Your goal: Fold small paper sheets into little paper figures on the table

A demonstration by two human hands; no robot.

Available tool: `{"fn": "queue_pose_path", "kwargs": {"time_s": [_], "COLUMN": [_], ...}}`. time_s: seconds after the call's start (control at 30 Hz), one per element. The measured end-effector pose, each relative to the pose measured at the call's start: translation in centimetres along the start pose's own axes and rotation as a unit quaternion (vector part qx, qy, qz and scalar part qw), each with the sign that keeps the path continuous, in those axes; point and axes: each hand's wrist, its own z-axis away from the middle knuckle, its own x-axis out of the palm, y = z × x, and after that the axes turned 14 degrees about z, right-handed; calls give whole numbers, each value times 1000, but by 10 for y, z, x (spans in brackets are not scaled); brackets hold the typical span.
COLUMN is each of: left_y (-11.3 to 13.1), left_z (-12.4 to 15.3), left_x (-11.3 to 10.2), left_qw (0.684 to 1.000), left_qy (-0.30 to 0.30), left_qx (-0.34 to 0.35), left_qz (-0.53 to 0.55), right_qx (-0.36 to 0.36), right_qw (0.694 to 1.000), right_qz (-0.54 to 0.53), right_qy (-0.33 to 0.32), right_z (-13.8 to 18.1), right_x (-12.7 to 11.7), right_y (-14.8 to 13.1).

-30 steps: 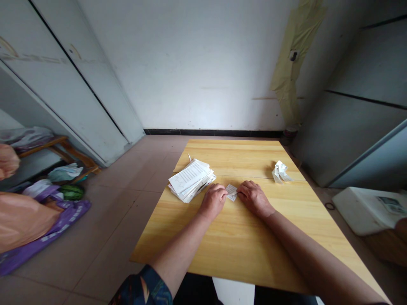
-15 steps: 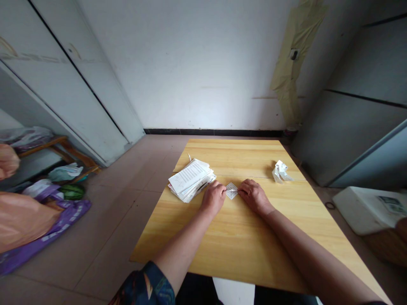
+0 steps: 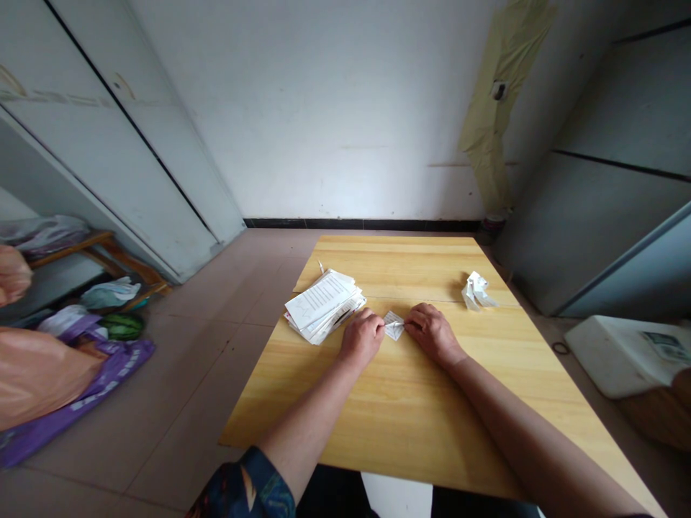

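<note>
A small folded white paper (image 3: pixel 394 325) lies on the pale wooden table (image 3: pixel 389 410), held between my two hands. My left hand (image 3: pixel 361 338) pinches its left side with the fingertips. My right hand (image 3: pixel 432 334) presses in from the right, and its fingers cover that corner. Just left of my left hand sits a loose stack of printed paper sheets (image 3: pixel 322 306). A crumpled white paper (image 3: pixel 475 291) lies toward the table's far right.
Plastic bags (image 3: pixel 70 374) and a wooden stool (image 3: pixel 97 252) stand on the tiled floor to the left. White cabinet doors (image 3: pixel 119 144) rise beyond them. A white plastic box (image 3: pixel 620 356) sits low at the right, beyond the table edge.
Since the oldest frame, my fingertips have closed in on the folded paper from both sides. The stack and crumpled paper have not moved.
</note>
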Motion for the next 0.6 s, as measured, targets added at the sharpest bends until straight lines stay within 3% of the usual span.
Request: {"fn": "queue_pose_path", "kwargs": {"time_s": [0.3,0.6], "left_y": [-2,2], "left_z": [-1,-9], "left_x": [1,-2], "left_qw": [1000,997], "left_qy": [2,-32], "left_qx": [-7,-60], "left_qz": [-18,-46], "right_qx": [19,66], "right_qw": [999,996], "right_qz": [13,50], "right_qy": [-27,-29], "right_z": [-4,-5], "right_x": [-2,-8], "right_y": [-1,-16]}}
